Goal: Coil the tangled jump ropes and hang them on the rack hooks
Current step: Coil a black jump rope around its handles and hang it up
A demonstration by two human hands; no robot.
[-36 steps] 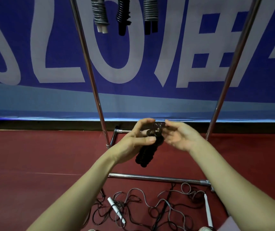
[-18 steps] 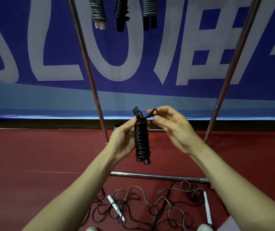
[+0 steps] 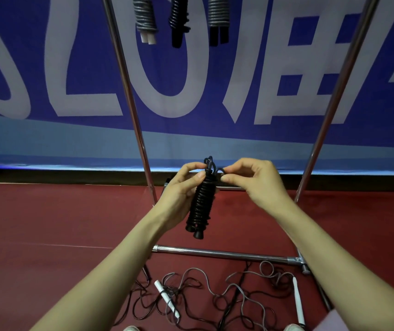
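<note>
A black jump rope (image 3: 200, 204), wound into a tight upright coil with its two handle ends at the bottom, hangs between my hands in front of the rack. My left hand (image 3: 181, 187) holds the coil near its top, thumb against the wraps. My right hand (image 3: 251, 180) pinches a small rope loop sticking out at the coil's top. Three coiled ropes hang from the rack's top: a grey one with white handles (image 3: 144, 17), a black one (image 3: 178, 19) and a grey one with black handles (image 3: 218, 17).
The chrome rack has two slanted uprights (image 3: 129, 96) (image 3: 334, 103) and a low crossbar (image 3: 220, 253). Tangled grey and dark ropes (image 3: 215, 290) with white handles (image 3: 167, 299) (image 3: 297, 302) lie on the red floor below. A blue banner (image 3: 48, 68) covers the wall behind.
The coil has swung upright and then tilted slightly, and both hands now meet at its top. My right hand has gone from touching the bundle to pinching the top loop.
</note>
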